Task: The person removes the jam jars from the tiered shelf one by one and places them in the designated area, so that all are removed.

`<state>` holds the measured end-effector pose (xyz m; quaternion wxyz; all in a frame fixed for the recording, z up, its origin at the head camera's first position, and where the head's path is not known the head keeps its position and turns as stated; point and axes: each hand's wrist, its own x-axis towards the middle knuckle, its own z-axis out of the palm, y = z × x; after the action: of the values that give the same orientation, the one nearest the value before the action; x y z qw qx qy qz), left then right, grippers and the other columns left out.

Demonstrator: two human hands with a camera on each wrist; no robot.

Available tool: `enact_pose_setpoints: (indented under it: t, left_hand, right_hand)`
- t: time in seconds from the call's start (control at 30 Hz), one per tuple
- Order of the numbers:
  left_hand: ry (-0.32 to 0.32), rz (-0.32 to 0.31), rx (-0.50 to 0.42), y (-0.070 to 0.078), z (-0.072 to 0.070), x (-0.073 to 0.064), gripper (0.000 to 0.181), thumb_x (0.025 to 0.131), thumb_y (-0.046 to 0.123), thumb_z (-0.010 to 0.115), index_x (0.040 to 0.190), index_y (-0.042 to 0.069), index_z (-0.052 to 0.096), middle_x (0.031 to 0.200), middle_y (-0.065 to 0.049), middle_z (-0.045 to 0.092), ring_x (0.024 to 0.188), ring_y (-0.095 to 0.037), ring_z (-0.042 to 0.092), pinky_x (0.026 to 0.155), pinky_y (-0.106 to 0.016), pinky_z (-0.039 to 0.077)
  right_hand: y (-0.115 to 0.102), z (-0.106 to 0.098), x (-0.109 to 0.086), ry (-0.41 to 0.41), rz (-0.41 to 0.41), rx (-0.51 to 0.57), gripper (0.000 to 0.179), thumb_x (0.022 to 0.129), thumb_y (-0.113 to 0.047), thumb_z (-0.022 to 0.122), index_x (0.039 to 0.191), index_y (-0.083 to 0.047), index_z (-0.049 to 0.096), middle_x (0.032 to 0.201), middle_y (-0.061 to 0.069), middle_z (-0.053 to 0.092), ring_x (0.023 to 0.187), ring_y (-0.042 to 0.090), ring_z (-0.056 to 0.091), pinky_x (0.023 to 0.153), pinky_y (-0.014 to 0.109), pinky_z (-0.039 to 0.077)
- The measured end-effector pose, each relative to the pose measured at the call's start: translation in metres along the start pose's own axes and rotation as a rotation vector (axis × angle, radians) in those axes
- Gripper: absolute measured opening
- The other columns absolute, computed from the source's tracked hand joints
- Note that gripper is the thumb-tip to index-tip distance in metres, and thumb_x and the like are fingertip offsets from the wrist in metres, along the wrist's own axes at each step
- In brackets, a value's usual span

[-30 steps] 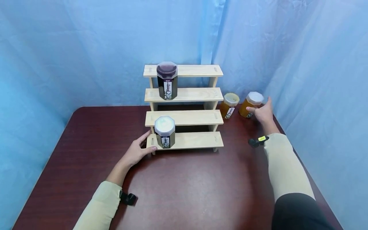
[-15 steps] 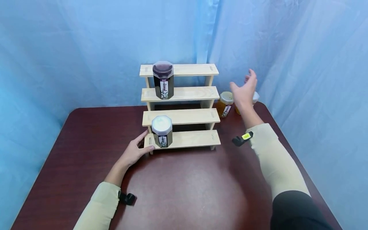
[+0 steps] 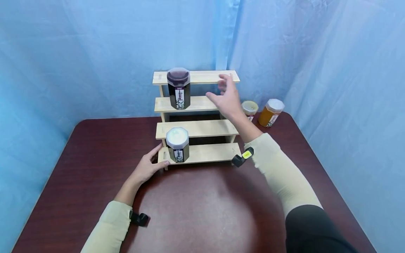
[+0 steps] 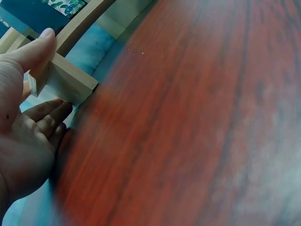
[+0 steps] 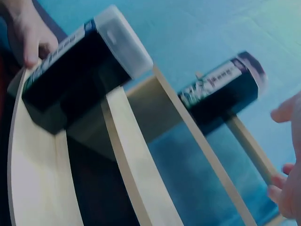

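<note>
A four-tier wooden display stand [image 3: 209, 153] holds two dark jars. The white-lidded jar [image 3: 178, 144] stands at the left of its lowest tier; the purple-lidded jar [image 3: 179, 90] stands at the left of the second tier from the top. My left hand [image 3: 146, 169] grips the lowest tier's left end, thumb at the front and fingers behind, as the left wrist view confirms. Held in the air before the upper tiers' right half, my right hand [image 3: 228, 100] has its thumb and fingers spread with nothing between them. In the right wrist view, the purple-lidded jar [image 5: 220, 92] is apart from its fingertips.
Two amber jars stand on the table right of the stand: a white-lidded one [image 3: 269, 114] and a yellowish-lidded one [image 3: 249, 106], partly hidden by my right arm. Blue curtains [image 3: 110, 63] hang behind and beside the dark red table [image 3: 196, 211].
My right hand has let go of the white-lidded amber jar, lifted, and moved left to the stand's upper tiers. My left hand keeps its grip. The view has shifted slightly.
</note>
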<state>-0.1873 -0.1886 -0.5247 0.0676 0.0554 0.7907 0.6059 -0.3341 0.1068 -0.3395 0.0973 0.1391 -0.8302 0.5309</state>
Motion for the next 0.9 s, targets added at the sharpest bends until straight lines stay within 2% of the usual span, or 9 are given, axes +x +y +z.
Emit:
enact_pose_setpoints:
  t: [0.17,0.33,0.53,0.9]
  left_hand:
    - [0.008,-0.004,0.013,0.001,-0.002,-0.002,0.088,0.091,0.021,0.078,0.161,0.009,0.027,0.161,-0.017,0.033,0.146,-0.032,0.031,0.113,-0.051,0.03]
    - [0.005,0.004,0.019,0.0,-0.002,-0.003,0.087,0.091,0.021,0.077,0.161,0.009,0.026,0.162,-0.016,0.031,0.146,-0.034,0.031,0.113,-0.051,0.031]
    - [0.003,0.008,0.019,-0.002,-0.001,-0.003,0.087,0.091,0.021,0.077,0.161,0.008,0.026,0.162,-0.017,0.03,0.146,-0.035,0.031,0.113,-0.051,0.031]
    - [0.005,0.006,0.012,-0.004,0.0,-0.002,0.087,0.091,0.021,0.077,0.161,0.008,0.027,0.162,-0.015,0.029,0.146,-0.034,0.03,0.113,-0.051,0.03]
  right_hand:
    - [-0.011,0.027,-0.001,-0.171,0.011,-0.039,0.085,0.088,-0.029,0.08,0.157,-0.014,0.033,0.147,0.012,0.044,0.13,0.024,0.051,0.102,0.033,0.046]
    - [-0.018,0.051,-0.001,-0.216,0.011,-0.045,0.091,0.086,-0.035,0.082,0.158,-0.016,0.03,0.147,0.011,0.043,0.131,0.025,0.05,0.099,0.034,0.048]
    - [-0.022,0.069,0.002,-0.194,0.0,-0.03,0.097,0.083,-0.038,0.084,0.159,-0.016,0.028,0.143,0.011,0.044,0.128,0.023,0.05,0.099,0.036,0.048]
    - [-0.024,0.094,0.004,-0.079,0.028,-0.064,0.097,0.08,-0.043,0.085,0.156,-0.014,0.032,0.142,0.008,0.045,0.127,0.02,0.047,0.103,0.039,0.043]
